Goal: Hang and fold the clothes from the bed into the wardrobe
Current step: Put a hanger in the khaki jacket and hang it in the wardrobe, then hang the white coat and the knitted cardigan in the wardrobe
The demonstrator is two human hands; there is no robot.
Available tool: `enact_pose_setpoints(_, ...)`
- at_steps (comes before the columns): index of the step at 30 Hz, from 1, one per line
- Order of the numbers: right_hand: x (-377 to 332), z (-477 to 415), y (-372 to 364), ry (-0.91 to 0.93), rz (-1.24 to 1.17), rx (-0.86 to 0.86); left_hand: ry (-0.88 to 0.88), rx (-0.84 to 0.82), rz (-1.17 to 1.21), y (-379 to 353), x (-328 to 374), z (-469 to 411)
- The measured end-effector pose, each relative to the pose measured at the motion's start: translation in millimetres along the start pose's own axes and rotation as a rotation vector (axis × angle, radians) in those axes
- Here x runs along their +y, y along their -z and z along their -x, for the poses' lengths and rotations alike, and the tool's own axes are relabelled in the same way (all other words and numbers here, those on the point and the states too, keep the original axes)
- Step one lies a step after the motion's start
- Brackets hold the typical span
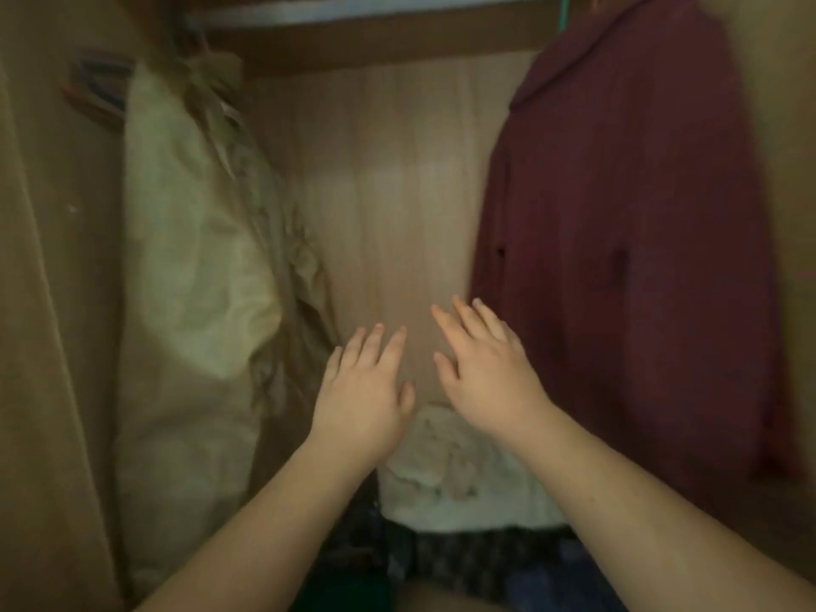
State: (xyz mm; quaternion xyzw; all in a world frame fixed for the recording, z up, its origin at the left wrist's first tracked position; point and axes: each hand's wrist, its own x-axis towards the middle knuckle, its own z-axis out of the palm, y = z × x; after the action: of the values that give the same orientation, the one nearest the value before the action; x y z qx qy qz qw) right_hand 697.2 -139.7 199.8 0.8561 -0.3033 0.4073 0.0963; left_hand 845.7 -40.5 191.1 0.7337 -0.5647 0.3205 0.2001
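Left hand [366,386], right hand [485,373]: empty, fingers straight, apart over folded stack [463,479], likely to pat it flat | maroon shirt [618,258] hangs right, cream garment [190,258] left, clearing middle.

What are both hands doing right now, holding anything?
Left hand: open, fingers straight, holding nothing.
Right hand: open, fingers spread, holding nothing.

Pale wood-grain back panel [397,192] of the wardrobe, smooth and matt. Left of it hangs a cream garment [185,258] in crumpled cloth; right of it, a maroon shirt [618,214] in soft matt fabric. Below it lies folded white cloth [463,488].
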Motion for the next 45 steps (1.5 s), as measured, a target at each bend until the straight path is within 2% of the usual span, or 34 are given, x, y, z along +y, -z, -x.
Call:
enact_pose_setpoints(5,1,152,48,-0.168,0.164,-0.143,-0.134,-0.081,0.244,-2,74,98)
enact_pose_setpoints(10,12,311,120,-0.467,0.298,-0.264,-0.285,-0.238,0.421,5,163,191)
enact_pose_setpoints(17,7,518,236,-0.849,0.419,-0.341,-0.532,-0.474,0.591,32,305,337)
enact_pose_setpoints(22,-22,667,336,-1.121,0.502,-0.332,-0.699,-0.611,0.729,89,408,456)
enact_pose_setpoints(25,-51,760,412,-1.224,0.578,-0.364,-0.822,-0.681,0.773,138,477,534)
enact_pose_setpoints(29,-103,880,517,-1.364,0.655,-0.373,-1.005,-0.697,0.86,226,567,639)
enact_pose_setpoints(34,-162,1001,617,-1.536,0.719,-0.371,-1.179,-0.758,0.89,305,651,751)
enact_pose_setpoints(37,-180,1050,661,-1.608,0.713,-0.297,-1.245,-0.773,0.889,343,692,794)
enact_pose_setpoints(40,-179,1085,687,-1.669,0.686,-0.239,-1.255,-0.807,0.891,365,722,820)
enact_pose_setpoints(45,-148,1128,698,-1.701,0.609,-0.241,-1.272,-0.878,0.835,367,759,843)
